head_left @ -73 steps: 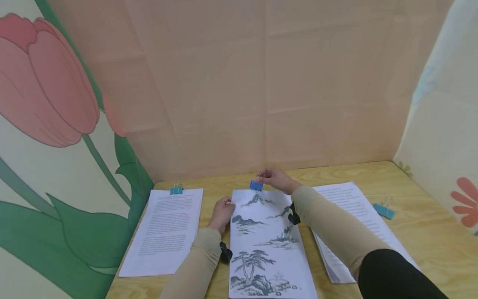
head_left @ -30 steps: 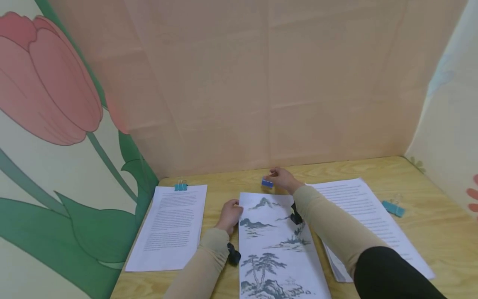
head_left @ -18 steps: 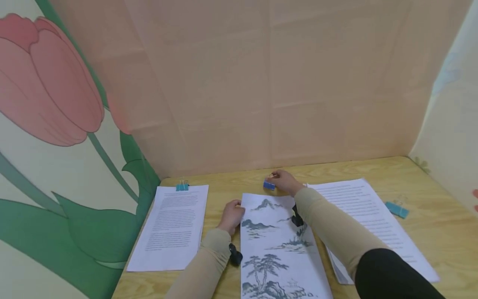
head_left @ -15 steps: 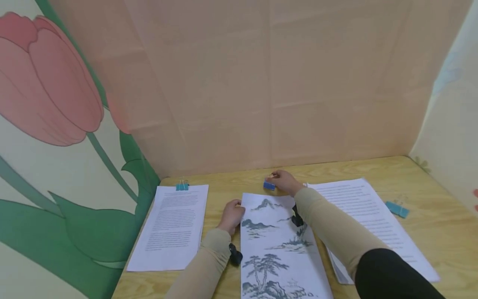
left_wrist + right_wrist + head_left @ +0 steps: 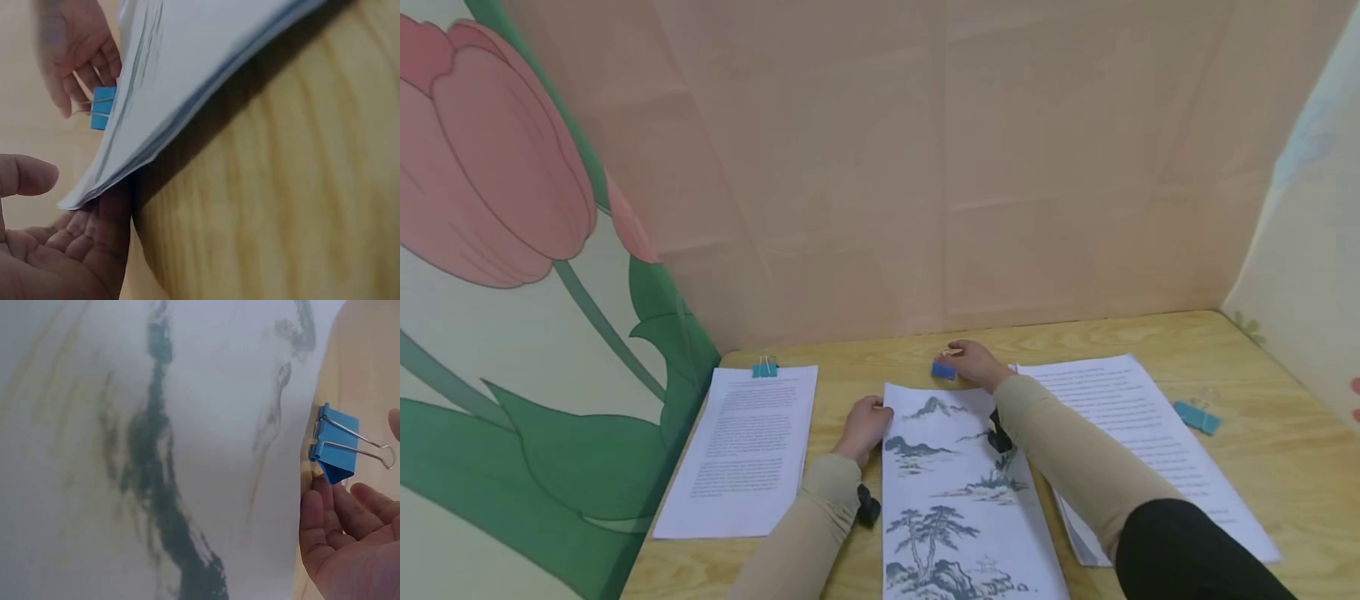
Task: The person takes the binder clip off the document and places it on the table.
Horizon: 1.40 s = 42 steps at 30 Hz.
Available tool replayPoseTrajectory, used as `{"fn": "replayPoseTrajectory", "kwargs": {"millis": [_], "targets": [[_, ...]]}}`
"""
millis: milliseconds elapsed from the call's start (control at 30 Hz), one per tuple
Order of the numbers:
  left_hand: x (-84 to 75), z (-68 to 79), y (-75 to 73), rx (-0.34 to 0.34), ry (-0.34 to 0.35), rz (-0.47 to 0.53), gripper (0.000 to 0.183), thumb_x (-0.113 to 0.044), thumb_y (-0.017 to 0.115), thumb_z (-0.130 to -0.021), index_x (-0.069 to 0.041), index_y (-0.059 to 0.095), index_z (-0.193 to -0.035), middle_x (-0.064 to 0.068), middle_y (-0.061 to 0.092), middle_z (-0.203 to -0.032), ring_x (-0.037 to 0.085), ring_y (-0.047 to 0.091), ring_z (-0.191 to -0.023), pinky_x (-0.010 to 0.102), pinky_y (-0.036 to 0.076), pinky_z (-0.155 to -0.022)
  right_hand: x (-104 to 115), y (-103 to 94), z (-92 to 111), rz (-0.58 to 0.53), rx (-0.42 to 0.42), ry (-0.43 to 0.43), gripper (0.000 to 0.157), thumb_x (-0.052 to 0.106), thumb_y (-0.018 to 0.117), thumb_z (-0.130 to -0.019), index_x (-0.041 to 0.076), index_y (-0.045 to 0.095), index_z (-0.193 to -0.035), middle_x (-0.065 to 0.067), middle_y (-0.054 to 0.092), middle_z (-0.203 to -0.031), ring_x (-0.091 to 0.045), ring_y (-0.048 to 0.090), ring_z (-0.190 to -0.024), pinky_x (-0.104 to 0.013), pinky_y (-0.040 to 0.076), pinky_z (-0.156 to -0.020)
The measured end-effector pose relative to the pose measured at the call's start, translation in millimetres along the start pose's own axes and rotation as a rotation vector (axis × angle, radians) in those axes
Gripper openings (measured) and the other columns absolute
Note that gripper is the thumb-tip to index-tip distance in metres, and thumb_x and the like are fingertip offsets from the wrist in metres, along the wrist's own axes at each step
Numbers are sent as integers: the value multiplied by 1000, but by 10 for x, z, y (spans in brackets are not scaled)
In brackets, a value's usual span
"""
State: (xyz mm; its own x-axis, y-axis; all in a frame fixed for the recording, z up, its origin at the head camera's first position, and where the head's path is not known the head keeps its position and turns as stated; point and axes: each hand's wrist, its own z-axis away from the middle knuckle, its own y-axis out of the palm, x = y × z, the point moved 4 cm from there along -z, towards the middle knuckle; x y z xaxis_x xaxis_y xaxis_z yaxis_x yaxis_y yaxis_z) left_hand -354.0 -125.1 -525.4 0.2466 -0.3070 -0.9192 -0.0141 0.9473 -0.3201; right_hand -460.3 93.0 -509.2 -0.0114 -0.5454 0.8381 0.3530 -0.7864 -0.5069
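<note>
My left hand (image 5: 862, 429) is at the upper left edge of a sheaf of paper (image 5: 925, 492) whose top sheet bears an ink landscape. In the left wrist view its fingers (image 5: 94, 250) lie under the sheets' corner, while the thumb stands off above. Just past the far edge of the sheaf is a blue binder clip (image 5: 943, 371), apart from the paper in the head view. My right hand (image 5: 976, 365) is around it with loosely bent fingers. The right wrist view shows fingertips (image 5: 322, 487) against the clip's underside, its wire handles pointing toward the thumb, which is apart from them.
To the left lies a printed stack (image 5: 737, 450) with a teal binder clip (image 5: 764, 369) on its top edge. Another printed stack (image 5: 1150, 450) is on the right, partly under my right sleeve, with a loose teal clip (image 5: 1197, 417) beside it. A covered wall (image 5: 940, 208) backs the table.
The blue clip has come away from the sheaf's top edge, moving slightly right. My right hand has moved with it, and its fingers have loosened. The left hand keeps its place at the paper.
</note>
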Motion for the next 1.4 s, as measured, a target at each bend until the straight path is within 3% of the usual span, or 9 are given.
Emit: {"fn": "replayPoseTrajectory", "kwargs": {"millis": [267, 567, 833, 1167, 1400], "targets": [[-13, 4, -88, -36, -18, -10, 43, -13, 58, -101, 6, 55, -139, 24, 61, -129, 37, 59, -119, 49, 46, -104, 47, 63, 15, 6, 18, -11, 69, 28, 58, -106, -13, 29, -154, -33, 45, -150, -46, 42, -139, -52, 34, -115], [-26, -56, -214, -45, -6, 39, 48, -11, 57, -100, 6, 49, -144, 23, 62, -128, 34, 62, -113, 47, 49, -100, 75, 28, -28, 39, 7, -28, 64, 26, 57, -106, -13, 34, -152, -33, 46, -149, -47, 41, -139, -53, 35, -115], [-145, -76, -463, -76, 62, 13, 49, -15, 53, -104, 4, 43, -149, 25, 54, -141, 40, 53, -128, 52, 44, -106, 217, -43, -35, 64, -112, -93, 62, 26, 55, -106, -10, 36, -152, -32, 47, -148, -46, 43, -138, -54, 39, -111], [-178, -129, -653, -131, 76, -22, 53, -17, 54, -102, 4, 42, -150, 28, 47, -147, 45, 47, -134, 55, 41, -109, 211, -176, -119, 208, -180, -145, 62, 24, 54, -105, -13, 36, -151, -33, 40, -153, -50, 40, -139, -58, 35, -113], [-169, -145, -859, -182, 75, 16, 53, -15, 53, -102, 5, 41, -149, 29, 45, -146, 46, 46, -133, 57, 41, -108, 383, -200, -196, 173, -296, -231, 58, 19, 58, -103, -11, 41, -150, -32, 45, -150, -47, 41, -140, -57, 34, -114]]}}
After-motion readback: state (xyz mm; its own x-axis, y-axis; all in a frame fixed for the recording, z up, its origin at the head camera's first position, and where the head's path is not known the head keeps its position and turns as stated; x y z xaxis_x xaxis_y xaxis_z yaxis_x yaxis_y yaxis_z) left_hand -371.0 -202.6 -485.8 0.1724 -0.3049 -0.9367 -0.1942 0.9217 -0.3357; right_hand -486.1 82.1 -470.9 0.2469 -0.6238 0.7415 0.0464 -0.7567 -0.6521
